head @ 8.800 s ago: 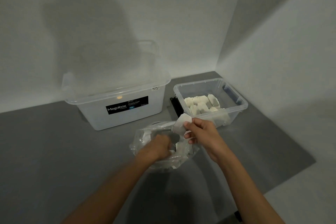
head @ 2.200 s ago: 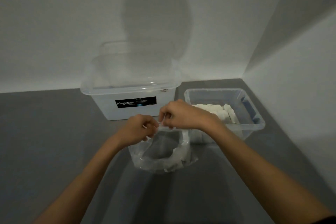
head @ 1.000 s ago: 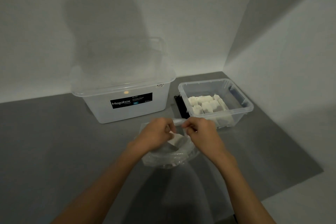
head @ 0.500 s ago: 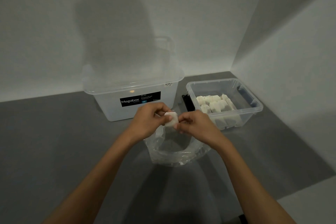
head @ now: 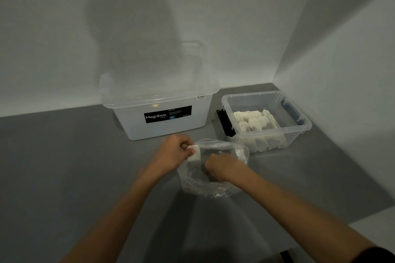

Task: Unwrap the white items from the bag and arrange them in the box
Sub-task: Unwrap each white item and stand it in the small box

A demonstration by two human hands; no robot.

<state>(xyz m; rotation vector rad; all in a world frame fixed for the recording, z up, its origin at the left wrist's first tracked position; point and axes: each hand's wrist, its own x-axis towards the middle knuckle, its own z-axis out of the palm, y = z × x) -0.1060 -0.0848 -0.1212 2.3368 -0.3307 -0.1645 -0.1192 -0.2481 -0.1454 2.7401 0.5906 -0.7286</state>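
Two hands at bag (head: pixel 213 186). Left hand (head: pixel 175 153) pinching item (head: pixel 194 153) at rim. Right hand (head: pixel 215 167) curled inside bag, hold unclear. Box (head: pixel 299 117) part-filled.

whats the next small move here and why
Probably carry the small white block pinched in the left hand over to the small clear plastic box and set it beside the white blocks already lined up there. It looks bare of wrapping, and the right hand is down in the clear plastic bag, so it is busy.
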